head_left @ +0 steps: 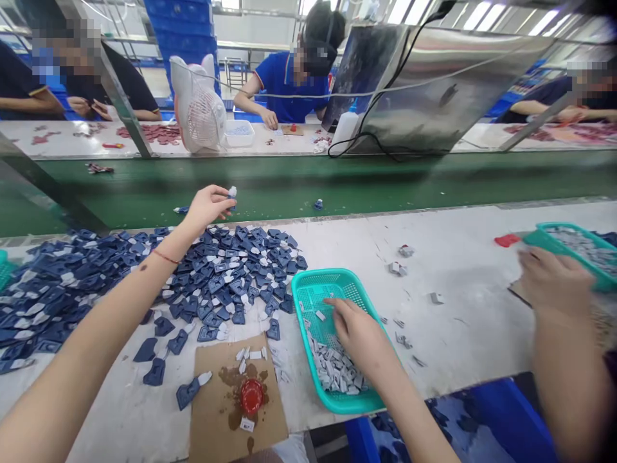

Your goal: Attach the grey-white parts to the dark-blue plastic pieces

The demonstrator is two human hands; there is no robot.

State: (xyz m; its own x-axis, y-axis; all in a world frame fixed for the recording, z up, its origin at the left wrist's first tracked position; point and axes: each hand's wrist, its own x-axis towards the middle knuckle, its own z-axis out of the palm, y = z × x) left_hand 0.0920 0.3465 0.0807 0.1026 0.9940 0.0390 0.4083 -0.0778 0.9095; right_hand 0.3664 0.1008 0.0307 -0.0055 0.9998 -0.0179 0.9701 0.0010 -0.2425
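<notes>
My left hand (211,206) is stretched out over the green belt, pinching a small blue-and-white piece (232,194) between thumb and fingers. Below that arm spreads a heap of dark blue pieces with white tabs (216,270). My right hand (359,331) reaches over a teal basket (299,283), fingers apart, with nothing visible in them. Small grey-white pieces (337,368) lie piled in the basket's near end. Left of the basket, a red cup (252,395) sits on a wet-stained cardboard sheet (207,424), with several small white pieces (250,354) near its top edge.
The green belt (270,177) runs across behind the table, carrying a few pieces. At right, a co-worker's blurred hand (554,283) is beside another teal basket (573,226). A blue bin (506,411) stands below the table edge. Several people work opposite, near a metal panel (463,96).
</notes>
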